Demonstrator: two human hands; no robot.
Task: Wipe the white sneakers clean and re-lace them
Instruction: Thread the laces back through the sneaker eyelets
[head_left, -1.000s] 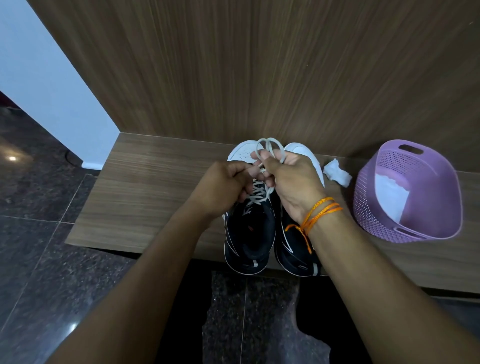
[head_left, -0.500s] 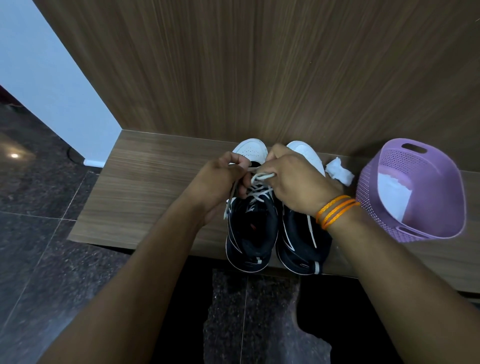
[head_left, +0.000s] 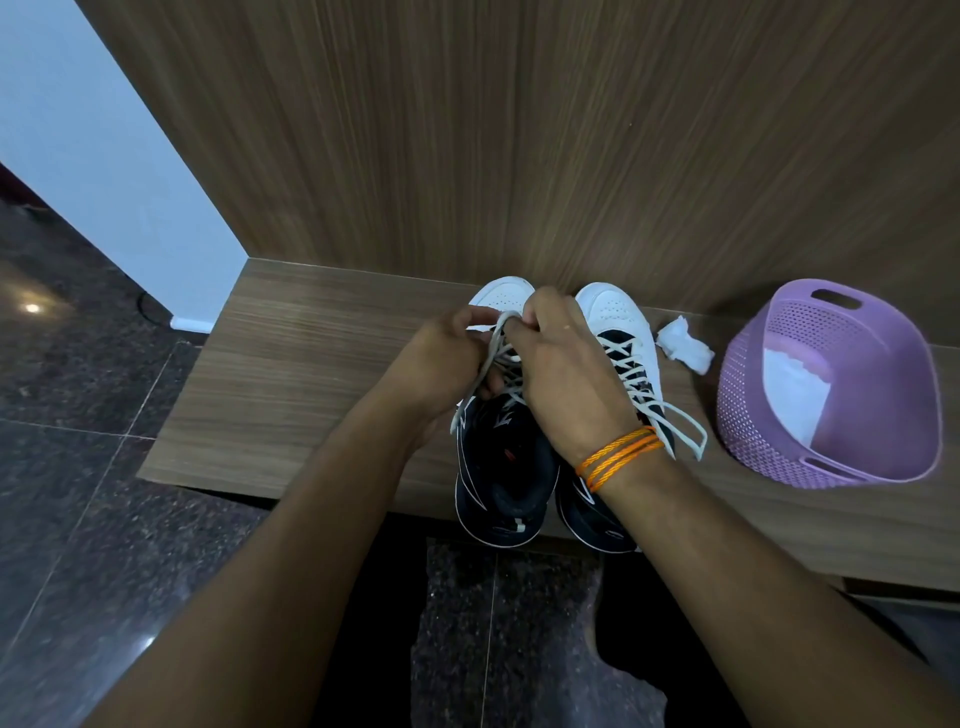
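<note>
Lilac perforated plastic basket (head_left: 769, 415) with slotted handles, tipped on its side at the right of the wood-grain bench (head_left: 311, 374); inside, a white cloth or sheet (head_left: 795, 395) against the lower wall. Crumpled white tissue (head_left: 683, 349) between basket and shoes. Pair of white-toed, dark-heeled sneakers side by side on the bench, toes toward the wooden wall panel (head_left: 519, 130): left sneaker (head_left: 498, 467), right sneaker (head_left: 623, 322) with laces crossed. Left hand (head_left: 441, 364) and right hand (head_left: 566, 384), orange thread band (head_left: 618, 457) at wrist, both pinching the grey-white shoelace (head_left: 493, 343) above the left sneaker. No legible brand or writing.
</note>
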